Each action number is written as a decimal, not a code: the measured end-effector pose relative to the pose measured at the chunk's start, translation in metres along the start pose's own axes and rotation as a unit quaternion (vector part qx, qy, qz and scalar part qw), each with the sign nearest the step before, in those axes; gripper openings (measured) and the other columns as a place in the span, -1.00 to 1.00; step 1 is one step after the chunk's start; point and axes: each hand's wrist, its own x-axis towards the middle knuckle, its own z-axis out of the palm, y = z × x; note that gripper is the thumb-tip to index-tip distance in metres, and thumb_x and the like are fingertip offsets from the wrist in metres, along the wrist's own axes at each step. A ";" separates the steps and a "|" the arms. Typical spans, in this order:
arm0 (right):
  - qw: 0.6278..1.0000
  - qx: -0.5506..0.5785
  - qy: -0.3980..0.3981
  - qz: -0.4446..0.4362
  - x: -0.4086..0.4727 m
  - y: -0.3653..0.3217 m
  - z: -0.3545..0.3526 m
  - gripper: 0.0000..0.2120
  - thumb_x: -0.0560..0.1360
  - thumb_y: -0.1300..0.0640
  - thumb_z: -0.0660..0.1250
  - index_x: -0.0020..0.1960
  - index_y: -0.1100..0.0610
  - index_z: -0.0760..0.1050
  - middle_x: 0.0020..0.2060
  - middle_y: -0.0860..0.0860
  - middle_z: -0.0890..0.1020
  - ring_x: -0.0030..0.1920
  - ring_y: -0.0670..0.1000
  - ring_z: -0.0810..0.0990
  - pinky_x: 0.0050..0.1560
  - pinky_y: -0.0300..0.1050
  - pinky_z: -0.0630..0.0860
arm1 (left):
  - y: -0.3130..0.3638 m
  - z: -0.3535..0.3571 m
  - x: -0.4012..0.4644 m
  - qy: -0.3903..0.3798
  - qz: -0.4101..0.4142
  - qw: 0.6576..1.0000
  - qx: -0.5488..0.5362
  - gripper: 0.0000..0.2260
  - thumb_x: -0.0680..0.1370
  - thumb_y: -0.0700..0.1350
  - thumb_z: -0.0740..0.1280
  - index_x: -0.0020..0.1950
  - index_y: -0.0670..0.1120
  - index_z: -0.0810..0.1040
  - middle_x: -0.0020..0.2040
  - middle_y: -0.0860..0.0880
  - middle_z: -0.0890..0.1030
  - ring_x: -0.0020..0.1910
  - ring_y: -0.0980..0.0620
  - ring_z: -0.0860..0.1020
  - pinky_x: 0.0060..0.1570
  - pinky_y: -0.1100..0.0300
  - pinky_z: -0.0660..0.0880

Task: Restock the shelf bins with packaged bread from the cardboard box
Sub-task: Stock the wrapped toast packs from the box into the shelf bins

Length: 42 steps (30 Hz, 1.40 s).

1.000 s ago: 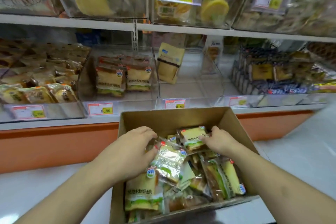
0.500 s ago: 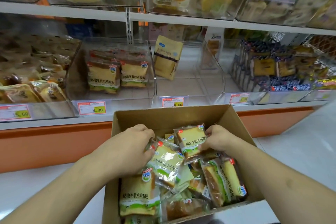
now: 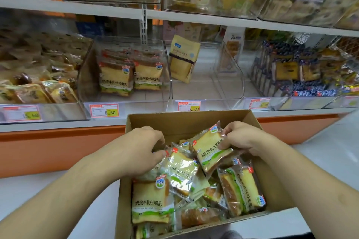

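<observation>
Shelf (image 3: pixel 58 124) carries clear bins side by side, each fronted by a price tag. The matching bin (image 3: pixel 126 101) holds two front-facing rows of bread, well short of full, presumably the restock target. Box (image 3: pixel 186 120) stands open directly below it, keeping the reach short; about eight packs visible, loosely heaped. Right hand (image 3: pixel 240 137) grasps one pack (image 3: pixel 210 151), tilted up clear of the heap. Left hand (image 3: pixel 143 145) has its fingers curled on a second pack (image 3: pixel 180 169), apparently gripping it.

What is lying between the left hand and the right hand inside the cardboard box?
In the head view, one tilted milk toast packet lies between the left hand and the right hand, which grips another packet.
</observation>
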 end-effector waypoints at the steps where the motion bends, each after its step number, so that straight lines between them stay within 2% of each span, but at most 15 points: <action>1: 1.000 0.004 0.001 -0.014 -0.007 -0.004 -0.006 -0.66 0.40 0.36 0.60 0.11 0.18 0.61 -0.08 0.19 0.74 -0.12 0.22 0.75 -0.06 0.14 0.71 | -0.001 -0.002 -0.001 0.002 -0.001 1.000 -0.003 -0.65 0.64 0.19 0.29 0.39 0.12 0.50 0.34 0.10 0.51 0.27 0.08 0.52 0.28 0.10 0.50; 6: 0.988 0.085 -0.071 -0.106 -0.044 -0.015 -0.028 -0.50 0.44 0.43 0.55 0.31 0.13 0.57 0.06 0.23 0.76 0.08 0.33 0.74 0.13 0.41 0.65 | 0.000 -0.011 -0.005 0.029 -0.008 0.997 -0.066 -0.62 0.62 0.24 0.31 0.39 0.15 0.49 0.29 0.16 0.57 0.24 0.15 0.54 0.24 0.20 0.49; 9: 0.961 0.184 -0.106 -0.179 -0.066 -0.035 -0.022 -0.55 0.45 0.50 0.48 0.28 0.20 0.59 0.08 0.27 0.74 0.02 0.30 0.76 -0.16 0.10 0.71 | 0.002 -0.018 -0.005 0.041 -0.030 0.972 -0.228 -0.50 0.49 0.39 0.36 0.34 0.18 0.48 0.10 0.22 0.63 0.03 0.26 0.63 0.13 0.17 0.60; 11: 0.938 0.249 -0.111 -0.215 -0.073 -0.051 -0.010 -0.52 0.42 0.51 0.49 0.29 0.21 0.58 0.09 0.30 0.72 0.05 0.31 0.75 -0.10 0.08 0.71 | 0.003 -0.023 -0.005 0.045 -0.034 0.937 -0.346 -0.44 0.38 0.45 0.41 0.26 0.19 0.53 0.05 0.22 0.68 -0.01 0.26 0.66 0.13 0.09 0.63; 15: 0.919 0.265 -0.105 -0.274 -0.076 -0.076 0.015 -0.53 0.42 0.41 0.57 0.26 0.11 0.61 0.12 0.25 0.72 0.17 0.31 0.71 0.25 0.34 0.62 | -0.004 -0.032 -0.001 0.110 -0.029 0.880 -0.462 -0.68 0.49 0.07 0.56 0.21 0.15 0.59 0.04 0.19 0.74 0.04 0.19 0.70 0.20 0.02 0.62; 18: 0.927 0.197 -0.038 -0.317 -0.072 -0.095 0.017 -0.55 0.36 0.16 0.68 0.18 -0.01 0.62 0.10 0.13 0.75 0.15 0.21 0.73 0.24 0.29 0.64 | -0.018 -0.046 0.004 0.154 -0.020 0.887 -0.434 -0.69 0.49 -0.06 0.58 0.18 0.11 0.61 0.02 0.16 0.74 0.02 0.17 0.70 0.17 0.01 0.63; 21: 0.919 0.138 0.052 -0.366 -0.066 -0.123 0.014 -0.49 0.38 0.18 0.68 0.20 -0.13 0.56 0.12 -0.08 0.73 0.14 0.00 0.73 0.20 0.06 0.68 | -0.036 -0.064 0.010 0.200 -0.001 0.906 -0.372 -0.70 0.47 0.03 0.59 0.15 0.11 0.62 0.05 0.13 0.72 0.05 0.13 0.68 0.18 -0.04 0.61; 23: 0.902 0.051 0.090 -0.419 -0.063 -0.148 0.012 -0.46 0.39 0.06 0.67 0.26 -0.24 0.55 0.19 -0.21 0.68 0.25 -0.15 0.66 0.27 -0.04 0.62 | -0.047 -0.076 0.015 0.231 0.004 0.906 -0.355 -0.64 0.45 0.09 0.58 0.20 0.13 0.61 0.08 0.16 0.71 0.08 0.16 0.66 0.19 0.00 0.60; 25: 0.889 -0.031 0.113 -0.443 -0.056 -0.178 0.010 -0.49 0.38 -0.07 0.66 0.28 -0.23 0.59 0.17 -0.27 0.67 0.24 -0.24 0.62 0.26 -0.12 0.60 | -0.057 -0.089 0.023 0.259 0.013 0.901 -0.347 -0.66 0.47 0.03 0.57 0.22 0.15 0.61 0.07 0.20 0.71 0.06 0.25 0.65 0.18 0.10 0.60; 27: 0.877 -0.082 0.148 -0.449 -0.045 -0.206 0.009 -0.52 0.36 -0.12 0.66 0.24 -0.19 0.63 0.08 -0.24 0.70 0.11 -0.21 0.66 0.18 -0.10 0.63 | -0.070 -0.100 0.035 0.282 0.013 0.900 -0.333 -0.66 0.48 -0.03 0.57 0.22 0.15 0.61 0.06 0.21 0.71 0.06 0.26 0.64 0.17 0.14 0.59; 29: 0.869 -0.129 0.171 -0.446 -0.031 -0.230 0.012 -0.56 0.34 -0.13 0.65 0.17 -0.18 0.64 -0.02 -0.21 0.70 0.01 -0.17 0.67 0.08 -0.07 0.65 | -0.085 -0.104 0.050 0.298 -0.003 0.903 -0.308 -0.56 0.47 0.02 0.58 0.33 0.11 0.58 0.13 0.17 0.69 0.13 0.19 0.63 0.23 0.10 0.58; 33: 0.857 -0.251 0.175 -0.414 0.007 -0.260 0.029 -0.65 0.41 -0.10 0.60 0.13 -0.19 0.58 -0.04 -0.17 0.67 -0.03 -0.05 0.64 0.02 -0.05 0.65 | -0.112 -0.096 0.079 0.311 -0.077 0.919 -0.231 -0.50 0.50 0.08 0.53 0.40 0.06 0.52 0.23 0.04 0.66 0.21 -0.03 0.62 0.21 0.09 0.54; 36: 0.850 -0.287 0.183 -0.401 0.040 -0.262 0.043 -0.76 0.45 -0.04 0.54 0.08 -0.13 0.57 -0.01 -0.10 0.66 -0.02 0.02 0.63 0.00 -0.02 0.65 | -0.125 -0.084 0.089 0.294 -0.113 0.925 -0.210 -0.50 0.53 0.11 0.48 0.43 0.07 0.46 0.28 0.00 0.64 0.24 -0.08 0.60 0.15 0.13 0.52; 39: 0.841 -0.324 0.204 -0.382 0.063 -0.258 0.051 -0.78 0.48 -0.05 0.52 0.04 -0.15 0.53 -0.04 -0.12 0.64 -0.03 0.04 0.62 -0.06 -0.01 0.61 | -0.133 -0.074 0.093 0.253 -0.126 0.940 -0.191 -0.63 0.59 -0.01 0.40 0.39 0.04 0.48 0.27 -0.03 0.63 0.22 -0.09 0.59 0.05 0.22 0.44; 42: 0.832 -0.361 0.230 -0.353 0.076 -0.253 0.056 -0.74 0.47 -0.08 0.52 0.01 -0.16 0.45 -0.09 -0.07 0.56 0.02 0.12 0.58 -0.16 -0.06 0.44 | -0.136 -0.068 0.096 0.210 -0.104 0.957 -0.170 -0.62 0.61 -0.10 0.34 0.44 0.08 0.49 0.33 0.00 0.59 0.22 -0.06 0.58 0.09 0.22 0.50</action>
